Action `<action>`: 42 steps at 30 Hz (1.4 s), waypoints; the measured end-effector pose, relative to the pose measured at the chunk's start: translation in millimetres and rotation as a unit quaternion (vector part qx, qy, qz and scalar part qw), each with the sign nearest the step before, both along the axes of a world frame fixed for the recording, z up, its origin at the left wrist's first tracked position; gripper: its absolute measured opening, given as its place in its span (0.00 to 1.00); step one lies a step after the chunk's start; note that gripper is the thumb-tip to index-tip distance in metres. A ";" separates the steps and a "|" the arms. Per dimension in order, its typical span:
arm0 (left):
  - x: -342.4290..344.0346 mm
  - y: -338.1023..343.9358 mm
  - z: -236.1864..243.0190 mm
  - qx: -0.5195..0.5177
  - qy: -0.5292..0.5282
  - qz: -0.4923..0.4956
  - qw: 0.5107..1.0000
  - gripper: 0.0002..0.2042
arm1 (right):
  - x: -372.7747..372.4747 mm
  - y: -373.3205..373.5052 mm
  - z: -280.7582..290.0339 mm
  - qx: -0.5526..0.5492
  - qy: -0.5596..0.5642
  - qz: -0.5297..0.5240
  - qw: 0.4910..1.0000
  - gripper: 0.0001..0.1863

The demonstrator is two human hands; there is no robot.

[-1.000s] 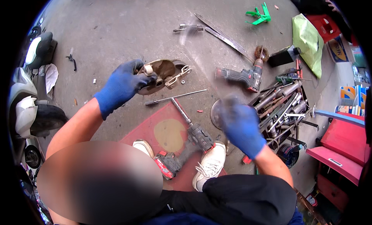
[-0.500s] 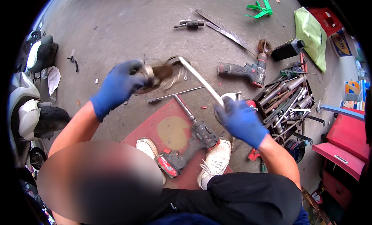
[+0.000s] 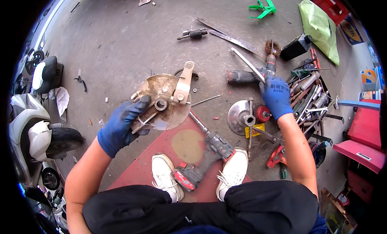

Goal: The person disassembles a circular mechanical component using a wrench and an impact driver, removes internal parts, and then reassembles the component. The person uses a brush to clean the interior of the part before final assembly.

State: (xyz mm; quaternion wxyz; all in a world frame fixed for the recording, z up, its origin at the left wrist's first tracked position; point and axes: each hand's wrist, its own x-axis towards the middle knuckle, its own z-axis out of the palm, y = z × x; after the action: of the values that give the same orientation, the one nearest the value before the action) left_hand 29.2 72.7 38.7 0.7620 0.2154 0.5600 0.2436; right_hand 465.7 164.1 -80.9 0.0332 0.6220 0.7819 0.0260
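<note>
My left hand [image 3: 121, 127], in a blue glove, is closed on a dusty round metal plate [image 3: 163, 84] with a central bore and a pale lever arm at its upper right. My right hand [image 3: 275, 97], also gloved in blue, grips a long silver metal bar [image 3: 244, 61] pointing up and left across a cordless drill [image 3: 248, 76] with a wire brush. Below my right hand lie a silver flanged disc [image 3: 236, 119] and a red-capped part [image 3: 262, 113]. A black impact wrench [image 3: 217, 145] with a long socket lies between my shoes on a red mat [image 3: 137, 161].
A pile of tools [image 3: 310, 95] and a red metal cabinet [image 3: 358, 145] stand at my right. Scooters [image 3: 26, 121] line the left. Two long steel levers [image 3: 225, 36], a dark bottle [image 3: 294, 50], a pale green bag [image 3: 318, 28] and green strapping [image 3: 266, 8] lie ahead.
My left hand has moved slightly lower, tilting the plate so its lever stands upright. My right hand has lifted the bar and moved up and right, away from the flanged disc.
</note>
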 end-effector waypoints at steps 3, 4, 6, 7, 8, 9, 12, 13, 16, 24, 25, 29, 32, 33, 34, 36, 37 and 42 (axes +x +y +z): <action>-1.5 -3.3 -1.7 0.383 0.242 -0.237 0.860 0.22 | -62.9 -24.2 41.3 -0.095 0.443 -0.022 0.891 0.16; -2.0 -5.9 -4.0 0.547 0.349 -0.339 0.681 0.23 | -81.7 -36.4 45.8 -0.107 0.516 0.042 0.849 0.17; -0.9 -7.2 -12.3 0.448 0.262 -0.310 0.797 0.29 | -116.4 -55.3 91.6 -0.178 0.619 0.152 0.750 0.23; -4.9 -5.4 -21.2 0.518 0.248 -0.318 0.754 0.31 | -122.4 -59.2 99.7 -0.197 0.610 0.163 0.750 0.27; -8.0 -4.9 -25.9 0.585 0.233 -0.323 0.706 0.33 | -123.2 -56.2 98.4 -0.162 0.587 0.212 0.765 0.28; 10.1 -1.2 -14.1 0.455 0.168 -0.308 0.819 0.32 | -119.7 -51.4 93.8 -0.126 0.556 0.255 0.781 0.30; 26.2 4.7 3.6 0.358 0.137 -0.339 0.859 0.31 | -116.2 -50.9 85.1 -0.100 0.542 0.286 0.784 0.32; 21.0 5.1 -5.0 0.529 0.148 -0.367 0.750 0.32 | -116.0 -52.7 83.0 -0.095 0.537 0.289 0.787 0.32; 24.4 -6.3 -0.5 0.327 0.119 -0.317 0.883 0.24 | -114.2 -56.2 75.2 -0.059 0.501 0.314 0.804 0.31; 31.1 -11.4 -10.4 0.191 0.145 -0.255 0.937 0.17 | -131.9 -64.2 87.0 -0.034 0.475 0.294 0.829 0.21; 36.3 -10.3 -8.7 0.239 0.162 -0.257 0.922 0.16 | -134.4 -66.4 87.2 -0.040 0.491 0.278 0.825 0.16; 50.2 -5.9 3.1 0.088 0.149 -0.187 0.967 0.15 | -141.9 -77.1 82.4 -0.096 0.516 0.196 0.828 0.12; 57.1 -5.0 9.3 0.102 0.162 -0.212 0.958 0.14 | -148.6 -78.6 94.3 -0.145 0.581 0.149 0.787 0.08; 61.8 -6.9 11.4 0.090 0.142 -0.202 0.965 0.14 | -150.0 -76.7 103.3 -0.142 0.578 0.165 0.787 0.08; 67.2 -8.0 13.6 0.078 0.122 -0.191 0.971 0.14 | -150.3 -75.5 107.7 -0.139 0.574 0.181 0.786 0.08; 71.2 -7.6 13.5 0.072 0.101 -0.173 0.977 0.15 | -146.8 -67.9 105.6 -0.115 0.599 0.170 0.774 0.08; 66.3 -6.9 7.6 0.057 0.102 -0.169 0.979 0.15 | -144.1 -65.1 109.6 -0.127 0.607 0.165 0.767 0.09; 37.3 -9.1 4.1 0.339 0.203 -0.344 0.852 0.22 | -116.7 -38.6 95.2 0.035 0.516 0.210 0.830 0.12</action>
State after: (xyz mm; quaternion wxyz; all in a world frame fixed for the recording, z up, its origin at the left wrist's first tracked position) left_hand 66.5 63.6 42.7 0.5459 0.6840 0.4751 0.0918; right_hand 349.0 125.4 14.4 -0.4031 0.3669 0.7955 -0.2647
